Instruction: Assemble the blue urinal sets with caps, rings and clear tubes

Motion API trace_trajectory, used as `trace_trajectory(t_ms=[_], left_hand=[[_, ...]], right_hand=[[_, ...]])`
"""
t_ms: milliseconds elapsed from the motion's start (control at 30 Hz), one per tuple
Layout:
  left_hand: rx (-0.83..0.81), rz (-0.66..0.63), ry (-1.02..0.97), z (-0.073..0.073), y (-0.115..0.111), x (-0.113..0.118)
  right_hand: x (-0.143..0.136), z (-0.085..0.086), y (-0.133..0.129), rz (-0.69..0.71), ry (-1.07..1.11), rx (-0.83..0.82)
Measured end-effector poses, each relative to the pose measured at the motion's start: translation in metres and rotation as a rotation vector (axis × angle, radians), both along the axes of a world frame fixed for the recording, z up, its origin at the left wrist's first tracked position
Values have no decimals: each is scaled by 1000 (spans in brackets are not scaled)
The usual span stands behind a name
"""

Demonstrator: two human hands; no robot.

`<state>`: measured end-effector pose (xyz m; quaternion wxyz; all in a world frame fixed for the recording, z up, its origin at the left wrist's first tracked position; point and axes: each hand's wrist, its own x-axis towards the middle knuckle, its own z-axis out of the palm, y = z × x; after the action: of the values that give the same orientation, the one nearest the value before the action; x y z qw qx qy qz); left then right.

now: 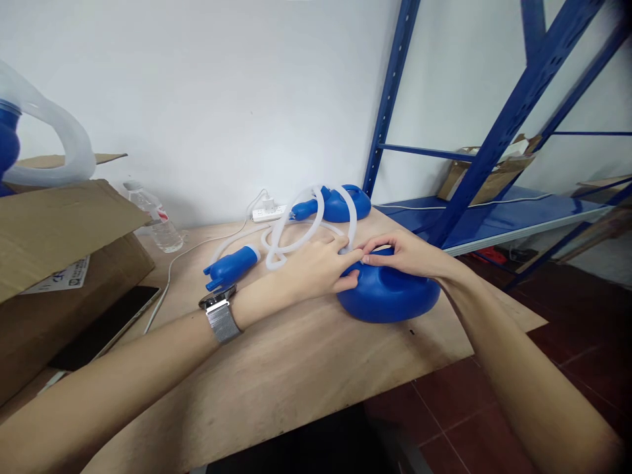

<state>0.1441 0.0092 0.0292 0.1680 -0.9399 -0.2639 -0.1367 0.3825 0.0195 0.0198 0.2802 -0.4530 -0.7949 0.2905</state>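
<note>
A round blue container (390,293) with a handle lies on the wooden table, right of centre. My left hand (328,266) is closed at its neck, where the end of a clear white tube (353,220) meets it. From the other side my right hand (390,253) pinches the same spot, its fingertips almost touching the left ones; what lies between them is too small to name. The tube loops away over the table behind my left hand. Left of the loops lies a blue bottle-shaped piece (232,266) with a white rim.
A second blue container (345,204) and a power strip (268,213) are by the wall. Cardboard box (64,250), phone (106,329) and water bottle (158,220) stand or lie at left. A blue metal shelf (494,214) adjoins the table's right side.
</note>
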Motion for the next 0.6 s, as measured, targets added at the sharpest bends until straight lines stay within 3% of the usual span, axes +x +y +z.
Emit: trace_trajectory(t_ms=[300, 600], left_hand=[[-10, -6, 28, 2, 0, 0], [-21, -15, 22, 3, 0, -1]], right_hand=[[7, 3, 9, 4, -73, -95], [1, 22, 20, 79, -33, -399]])
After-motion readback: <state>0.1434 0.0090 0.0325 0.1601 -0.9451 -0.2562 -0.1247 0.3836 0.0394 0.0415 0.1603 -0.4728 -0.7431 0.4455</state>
